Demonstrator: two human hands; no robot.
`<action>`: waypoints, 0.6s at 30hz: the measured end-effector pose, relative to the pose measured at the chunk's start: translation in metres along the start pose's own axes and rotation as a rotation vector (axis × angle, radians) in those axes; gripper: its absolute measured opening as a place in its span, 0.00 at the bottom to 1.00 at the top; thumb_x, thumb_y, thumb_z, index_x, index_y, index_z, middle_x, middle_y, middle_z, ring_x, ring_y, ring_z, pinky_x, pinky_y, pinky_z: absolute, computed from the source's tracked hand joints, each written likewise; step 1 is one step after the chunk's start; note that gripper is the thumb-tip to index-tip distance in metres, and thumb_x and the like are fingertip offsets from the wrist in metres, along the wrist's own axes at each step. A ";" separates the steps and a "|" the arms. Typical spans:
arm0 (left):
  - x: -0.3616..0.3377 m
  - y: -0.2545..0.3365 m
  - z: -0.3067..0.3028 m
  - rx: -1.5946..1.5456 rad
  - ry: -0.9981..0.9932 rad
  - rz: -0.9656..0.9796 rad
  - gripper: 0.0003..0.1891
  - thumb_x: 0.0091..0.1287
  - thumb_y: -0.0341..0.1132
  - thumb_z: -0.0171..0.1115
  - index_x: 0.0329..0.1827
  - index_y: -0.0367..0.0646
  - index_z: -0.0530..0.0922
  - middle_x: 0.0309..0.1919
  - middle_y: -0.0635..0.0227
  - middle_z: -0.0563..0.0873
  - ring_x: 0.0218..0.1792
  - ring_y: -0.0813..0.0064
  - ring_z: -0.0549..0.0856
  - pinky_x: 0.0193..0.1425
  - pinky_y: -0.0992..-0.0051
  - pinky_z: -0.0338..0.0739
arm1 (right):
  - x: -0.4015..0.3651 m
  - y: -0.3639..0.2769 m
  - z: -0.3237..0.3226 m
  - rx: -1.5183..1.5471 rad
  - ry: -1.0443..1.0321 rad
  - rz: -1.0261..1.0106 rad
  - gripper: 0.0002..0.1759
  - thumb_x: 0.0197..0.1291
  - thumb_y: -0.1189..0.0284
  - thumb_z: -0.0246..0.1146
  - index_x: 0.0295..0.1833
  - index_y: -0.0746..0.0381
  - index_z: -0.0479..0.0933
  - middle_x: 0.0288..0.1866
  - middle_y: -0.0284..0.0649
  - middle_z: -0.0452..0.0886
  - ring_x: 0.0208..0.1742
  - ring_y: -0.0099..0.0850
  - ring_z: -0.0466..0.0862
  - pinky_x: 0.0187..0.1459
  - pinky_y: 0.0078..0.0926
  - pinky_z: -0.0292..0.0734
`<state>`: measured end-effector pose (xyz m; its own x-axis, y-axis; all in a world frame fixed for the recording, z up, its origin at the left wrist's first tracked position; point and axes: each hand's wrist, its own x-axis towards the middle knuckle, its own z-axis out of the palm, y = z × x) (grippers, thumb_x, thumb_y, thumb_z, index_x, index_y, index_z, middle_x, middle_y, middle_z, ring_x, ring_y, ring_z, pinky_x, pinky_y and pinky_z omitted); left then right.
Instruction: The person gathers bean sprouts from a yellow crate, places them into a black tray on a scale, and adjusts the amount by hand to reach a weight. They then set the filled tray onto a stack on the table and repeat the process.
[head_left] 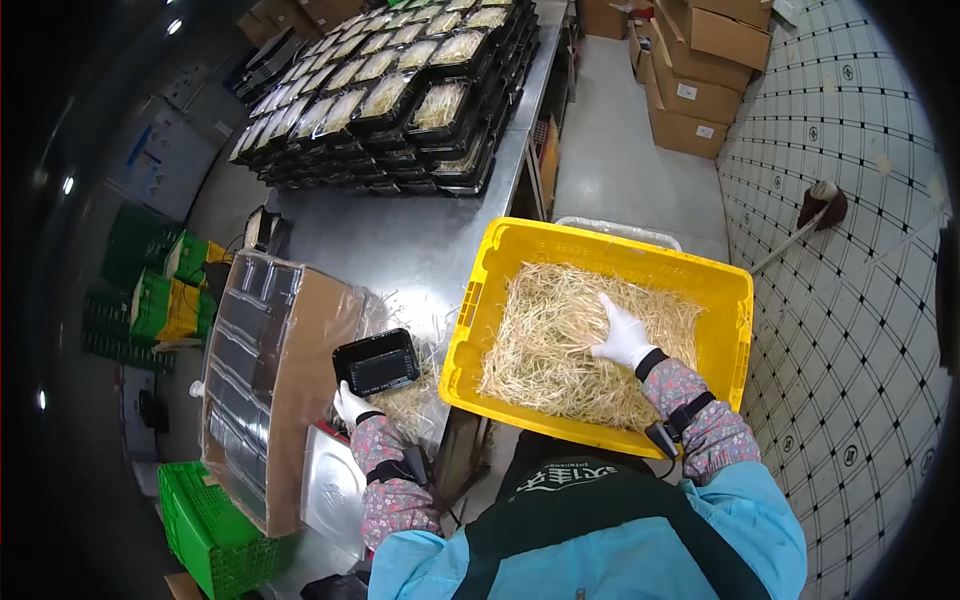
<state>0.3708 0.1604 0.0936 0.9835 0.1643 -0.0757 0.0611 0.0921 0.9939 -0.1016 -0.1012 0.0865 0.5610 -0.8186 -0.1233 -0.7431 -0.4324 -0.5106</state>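
Step in hand, as I judge it: portioning sprouts, at the grab stage; right hand [622, 335] is inside the yellow crate [470, 300], gloved fingers spread and flat on the bean sprout pile [545, 350], palm down, nothing pinched yet; left hand [350, 403] is just left of the crate, clasping the near edge of an empty black plastic tray [376, 362], tilted over the steel table [400, 240]; its fingers are mostly hidden under the tray; loose sprouts lie on the table between tray and crate; cardboard box of empty trays [265, 380] further left of the crate; stacks of filled trays [400, 90] well beyond the crate; next move likely calls for curling the right fingers round a modest tuft and lifting it over the crate's left wall to the tray, without dragging strands out.
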 end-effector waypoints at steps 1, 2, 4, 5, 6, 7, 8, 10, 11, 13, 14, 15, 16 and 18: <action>-0.021 0.026 0.004 0.053 0.045 0.016 0.14 0.65 0.31 0.65 0.52 0.34 0.78 0.45 0.64 0.84 0.42 0.71 0.82 0.49 0.73 0.79 | 0.001 -0.004 -0.010 0.027 0.014 -0.012 0.62 0.36 0.57 0.76 0.77 0.63 0.53 0.47 0.55 0.82 0.50 0.48 0.83 0.52 0.39 0.79; -0.029 0.032 0.003 0.045 0.017 0.036 0.14 0.66 0.31 0.65 0.52 0.34 0.78 0.46 0.63 0.83 0.43 0.71 0.82 0.51 0.72 0.79 | 0.001 -0.010 -0.022 0.054 0.027 -0.025 0.62 0.36 0.57 0.76 0.77 0.64 0.53 0.48 0.55 0.82 0.50 0.48 0.83 0.52 0.39 0.79; -0.039 0.051 0.002 0.014 -0.035 0.086 0.15 0.67 0.32 0.64 0.53 0.33 0.78 0.49 0.61 0.83 0.46 0.70 0.82 0.53 0.72 0.78 | 0.008 -0.023 -0.042 -0.024 -0.060 -0.081 0.62 0.36 0.58 0.77 0.77 0.65 0.53 0.53 0.54 0.81 0.54 0.48 0.82 0.55 0.39 0.77; -0.045 0.057 0.005 0.096 -0.013 0.201 0.15 0.69 0.32 0.63 0.55 0.32 0.77 0.51 0.58 0.83 0.50 0.69 0.81 0.58 0.70 0.77 | 0.013 -0.029 -0.047 -0.044 -0.056 -0.140 0.62 0.35 0.58 0.77 0.77 0.65 0.54 0.55 0.55 0.80 0.56 0.48 0.81 0.57 0.38 0.76; -0.053 0.065 0.010 0.091 -0.031 0.314 0.16 0.70 0.33 0.62 0.56 0.30 0.77 0.54 0.56 0.82 0.54 0.66 0.80 0.64 0.68 0.73 | 0.017 -0.037 -0.050 -0.066 -0.061 -0.201 0.62 0.35 0.59 0.77 0.76 0.66 0.54 0.57 0.55 0.79 0.58 0.48 0.80 0.59 0.38 0.75; -0.069 0.077 0.016 0.151 -0.050 0.505 0.17 0.72 0.34 0.61 0.57 0.29 0.76 0.57 0.54 0.81 0.58 0.64 0.78 0.68 0.67 0.69 | 0.018 -0.054 -0.056 -0.085 0.016 -0.275 0.59 0.35 0.59 0.77 0.74 0.68 0.57 0.56 0.53 0.79 0.58 0.47 0.79 0.60 0.38 0.75; -0.089 0.089 0.023 0.159 -0.110 0.641 0.19 0.73 0.34 0.58 0.61 0.30 0.73 0.60 0.52 0.78 0.62 0.61 0.76 0.71 0.64 0.65 | 0.020 -0.074 -0.063 -0.108 0.024 -0.340 0.58 0.35 0.60 0.77 0.73 0.68 0.59 0.55 0.53 0.79 0.57 0.47 0.79 0.59 0.39 0.75; -0.139 0.124 0.037 0.235 -0.224 0.892 0.23 0.74 0.32 0.55 0.69 0.34 0.68 0.68 0.52 0.72 0.69 0.60 0.70 0.75 0.65 0.60 | 0.025 -0.119 -0.074 -0.147 0.038 -0.477 0.55 0.35 0.60 0.77 0.71 0.67 0.62 0.53 0.52 0.79 0.55 0.47 0.80 0.58 0.40 0.75; -0.163 0.142 0.038 0.370 -0.277 1.079 0.23 0.73 0.32 0.55 0.70 0.35 0.67 0.71 0.50 0.67 0.72 0.55 0.66 0.77 0.60 0.57 | 0.027 -0.143 -0.075 -0.182 0.033 -0.542 0.54 0.35 0.61 0.76 0.70 0.67 0.63 0.50 0.51 0.79 0.54 0.47 0.80 0.56 0.40 0.75; -0.189 0.157 0.036 0.540 -0.364 1.247 0.27 0.69 0.33 0.58 0.71 0.38 0.67 0.73 0.48 0.63 0.75 0.47 0.60 0.78 0.53 0.53 | 0.030 -0.193 -0.072 -0.253 0.029 -0.676 0.51 0.35 0.61 0.76 0.69 0.67 0.65 0.46 0.50 0.79 0.51 0.46 0.80 0.54 0.40 0.75; -0.198 0.156 0.034 0.569 -0.385 1.300 0.30 0.67 0.35 0.60 0.73 0.40 0.66 0.74 0.48 0.62 0.75 0.45 0.59 0.78 0.51 0.53 | 0.028 -0.220 -0.069 -0.275 0.028 -0.736 0.49 0.34 0.61 0.76 0.66 0.67 0.67 0.45 0.48 0.79 0.50 0.44 0.80 0.53 0.39 0.75; -0.204 0.159 0.031 0.659 -0.428 1.308 0.29 0.66 0.37 0.62 0.71 0.42 0.69 0.73 0.49 0.63 0.73 0.39 0.60 0.74 0.50 0.57 | 0.024 -0.247 -0.064 -0.294 0.026 -0.794 0.47 0.34 0.61 0.76 0.64 0.66 0.69 0.45 0.46 0.79 0.49 0.43 0.80 0.52 0.39 0.75; -0.206 0.157 0.025 0.781 -0.440 1.300 0.28 0.66 0.38 0.61 0.69 0.43 0.71 0.72 0.50 0.66 0.73 0.42 0.61 0.74 0.52 0.58 | 0.020 -0.272 -0.056 -0.312 0.025 -0.851 0.45 0.33 0.61 0.76 0.62 0.66 0.70 0.44 0.44 0.79 0.48 0.41 0.80 0.52 0.38 0.75; -0.183 0.130 0.002 0.722 -0.528 1.121 0.26 0.67 0.37 0.60 0.69 0.43 0.73 0.71 0.52 0.69 0.72 0.45 0.63 0.74 0.54 0.59 | 0.017 -0.316 -0.029 -0.282 0.056 -0.941 0.32 0.34 0.62 0.75 0.47 0.63 0.74 0.42 0.45 0.79 0.47 0.42 0.79 0.46 0.38 0.74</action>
<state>0.1992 0.1406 0.2367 0.5069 -0.5772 0.6402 -0.8609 -0.3757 0.3430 0.1320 0.0107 0.2710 0.9557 -0.1073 0.2740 -0.0658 -0.9855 -0.1565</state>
